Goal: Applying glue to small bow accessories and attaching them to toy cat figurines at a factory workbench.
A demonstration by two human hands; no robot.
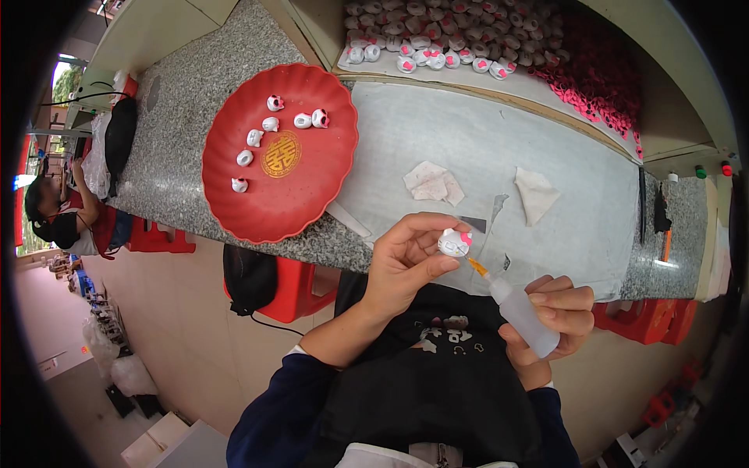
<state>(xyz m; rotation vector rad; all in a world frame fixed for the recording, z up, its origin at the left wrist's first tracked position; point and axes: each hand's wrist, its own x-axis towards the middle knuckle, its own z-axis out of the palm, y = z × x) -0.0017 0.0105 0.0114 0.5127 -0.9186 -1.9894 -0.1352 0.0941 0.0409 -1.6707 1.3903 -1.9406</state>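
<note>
Between the thumb and fingers of my left hand is a small white cat-shaped head with a pink bow. My right hand grips a translucent squeeze bottle, tilted so that its orange needle tip points up and left at the head. The tip is very close to the head; I cannot tell whether they touch. To the left, a scalloped red plate bears several more small white heads, some with pink parts showing.
White sheeting covers the worktop, with two crumpled tissues on it. At the back, a shelf holds many white heads and a heap of pink bows. Red stools stand below. Another person sits far left.
</note>
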